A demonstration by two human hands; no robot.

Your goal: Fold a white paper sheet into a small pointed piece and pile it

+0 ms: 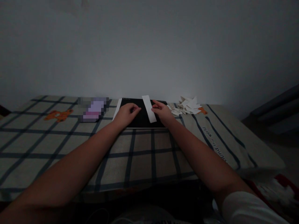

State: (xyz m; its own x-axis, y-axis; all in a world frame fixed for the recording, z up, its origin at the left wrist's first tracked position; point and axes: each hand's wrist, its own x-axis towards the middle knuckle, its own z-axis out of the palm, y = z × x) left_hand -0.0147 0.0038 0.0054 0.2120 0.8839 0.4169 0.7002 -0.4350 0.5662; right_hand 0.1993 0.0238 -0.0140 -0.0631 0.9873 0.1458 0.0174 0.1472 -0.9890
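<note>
A narrow strip of white paper point(149, 109) stands out against a black spiral-style notebook or pad point(140, 122) on the table. My right hand point(163, 112) has its thumb and a finger at the strip's right edge and appears to pinch it there, with the index finger stretched out above. To the left of the strip, my left hand point(128, 113) is closed, thumb and fingertips together over the black cover, and no object shows between them. White sheet edges point(117, 109) peek out at the pad's left side.
A pile of folded white paper pieces point(188, 105) lies right of the pad. On the left rests a phone-like object point(94, 109) with a pixelated purple and pink screen. A checked cloth point(140, 155) covers the table, which meets a plain wall point(149, 49).
</note>
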